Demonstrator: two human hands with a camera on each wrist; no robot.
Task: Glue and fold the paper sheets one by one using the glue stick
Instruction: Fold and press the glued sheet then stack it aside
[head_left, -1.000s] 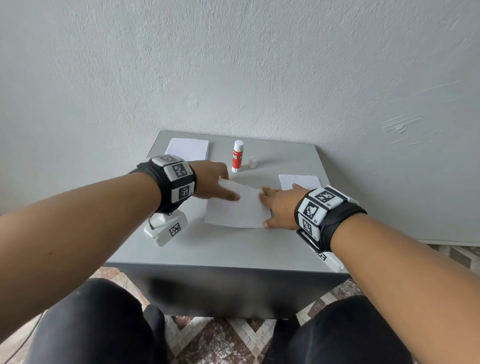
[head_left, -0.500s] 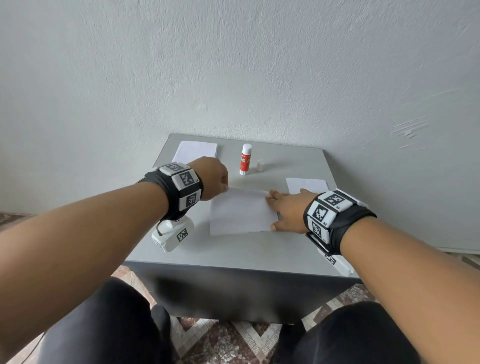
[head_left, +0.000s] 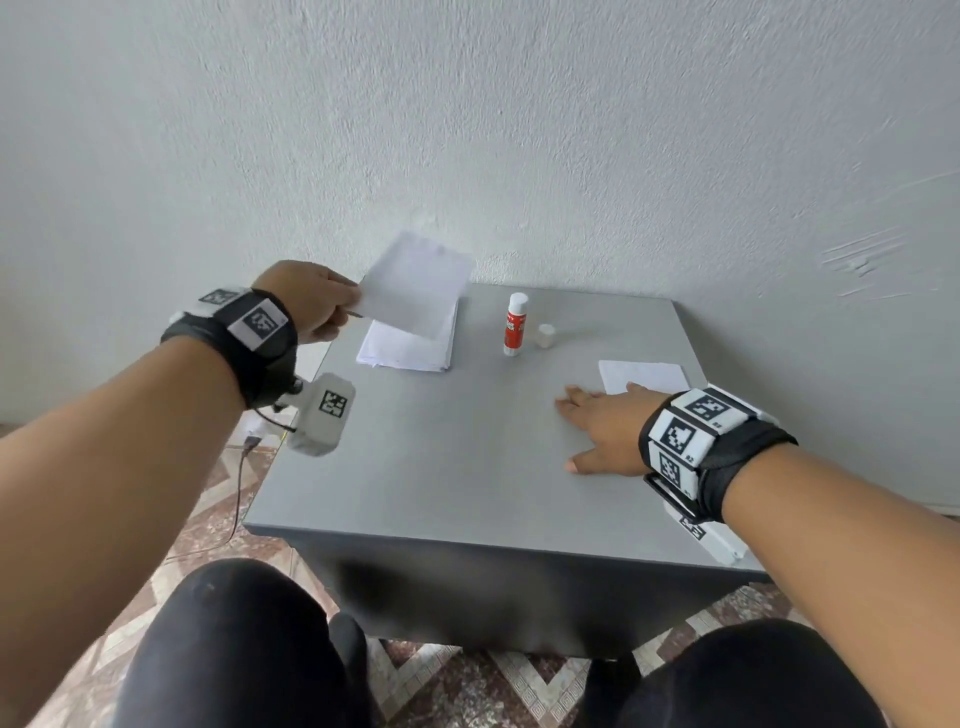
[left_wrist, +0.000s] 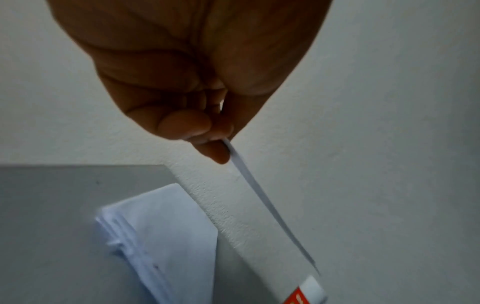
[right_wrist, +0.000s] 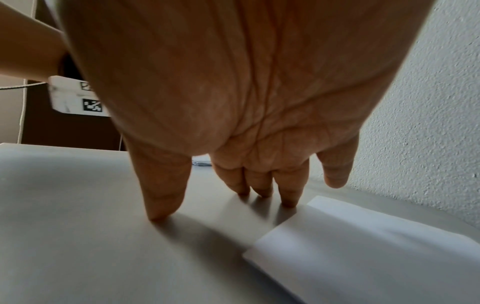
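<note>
Head view: the left hand (head_left: 306, 299) pinches the near edge of a sheet (head_left: 415, 288) and holds it in the air above the stack (head_left: 408, 345), which lies at the far left of the grey surface (head_left: 467, 467). The right hand (head_left: 602, 431) lies flat on the surface with fingers spread and grasps nothing. A folded sheet (head_left: 641, 375) sits just beyond it, near the right edge. The glue stick (head_left: 515, 325) stands upright at the far middle, with its cap (head_left: 546, 336) just to its right, well apart from both hands.

Left wrist view: thumb and fingers (left_wrist: 187, 125) clamp the sheet (left_wrist: 262, 195) at one corner, and it runs edge-on away from the hand. The stack (left_wrist: 161, 236) lies below on the surface (left_wrist: 46, 205), and the glue stick (left_wrist: 306, 292) shows at the bottom edge.

Right wrist view: the hand (right_wrist: 233, 102) is released, its fingertips (right_wrist: 158, 214) touching the surface (right_wrist: 78, 226). The folded sheet (right_wrist: 363, 242) lies just beside the fingers, to their right; whether it touches them cannot be told.
</note>
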